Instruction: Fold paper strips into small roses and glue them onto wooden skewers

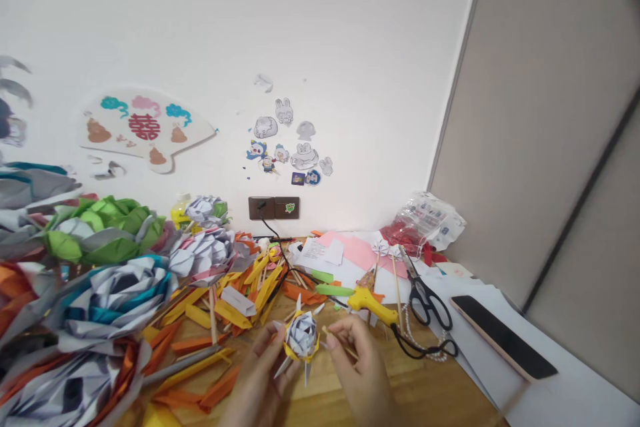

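A small folded-paper flower point(302, 335), with a white and grey centre, yellow outer folds and several white tips sticking out, is in front of me above the wooden table. My left hand point(264, 360) is closed on its left side, between thumb and fingers. At the right side of the flower my right hand point(356, 361) pinches a small yellowish paper piece point(325, 331); whether it is joined to the flower I cannot tell. Just beyond the right hand lies a yellow hot glue gun point(374, 307) with a black cord.
Large paper flowers point(120, 293) crowd the left side. Folded yellow and orange paper strips point(233, 312) and sticks cover the middle. Black scissors point(429, 303), a bead string point(415, 339) and a phone point(503, 337) on white sheets lie right. Behind stands a wall socket point(274, 207).
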### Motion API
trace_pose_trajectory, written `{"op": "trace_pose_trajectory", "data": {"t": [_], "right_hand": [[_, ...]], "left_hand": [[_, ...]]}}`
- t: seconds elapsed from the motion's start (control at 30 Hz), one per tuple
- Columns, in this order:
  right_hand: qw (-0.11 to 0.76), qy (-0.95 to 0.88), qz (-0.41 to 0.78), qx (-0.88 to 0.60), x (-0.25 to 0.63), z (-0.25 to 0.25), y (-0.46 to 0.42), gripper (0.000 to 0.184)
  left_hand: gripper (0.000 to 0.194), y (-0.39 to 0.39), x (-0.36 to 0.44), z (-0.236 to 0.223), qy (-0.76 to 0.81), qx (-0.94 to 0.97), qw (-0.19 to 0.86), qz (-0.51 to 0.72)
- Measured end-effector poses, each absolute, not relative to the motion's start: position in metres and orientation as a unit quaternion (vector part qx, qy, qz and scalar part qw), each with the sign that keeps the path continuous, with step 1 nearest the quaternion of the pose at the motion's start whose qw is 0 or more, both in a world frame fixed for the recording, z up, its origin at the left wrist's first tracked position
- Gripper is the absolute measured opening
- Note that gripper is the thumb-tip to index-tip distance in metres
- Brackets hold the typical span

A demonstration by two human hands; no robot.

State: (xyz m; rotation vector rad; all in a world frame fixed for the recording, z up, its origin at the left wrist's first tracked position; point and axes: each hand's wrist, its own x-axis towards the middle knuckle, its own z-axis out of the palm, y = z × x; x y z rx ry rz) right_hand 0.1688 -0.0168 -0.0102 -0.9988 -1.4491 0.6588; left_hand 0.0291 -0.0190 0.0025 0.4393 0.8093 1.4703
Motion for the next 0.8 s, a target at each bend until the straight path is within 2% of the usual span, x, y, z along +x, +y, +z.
{"op": "trace_pose_trajectory", "data": {"t": [0.2,0.37,0.63,0.8], "right_hand": [[0.511,-0.713,0.330,-0.348,0.179,0.011,-0.014,0.010],[0.499,-0.683,0.376,-0.379,0.179,0.008,-0.012,0.009],[0.469,-0.671,0.388,-0.423,0.181,0.010,-0.008,0.019],[0.459,-0.667,0.411,-0.419,0.178,0.006,-0.007,0.019]], "left_hand": [[0.016,-0.016,0.022,0.001,0.358,0.235,0.674,0.602],[0.020,-0.015,0.022,0.003,0.378,0.239,0.665,0.599],[0.028,-0.015,0.025,0.005,0.397,0.255,0.638,0.608],[0.029,-0.013,0.027,0.003,0.399,0.268,0.623,0.617]]}}
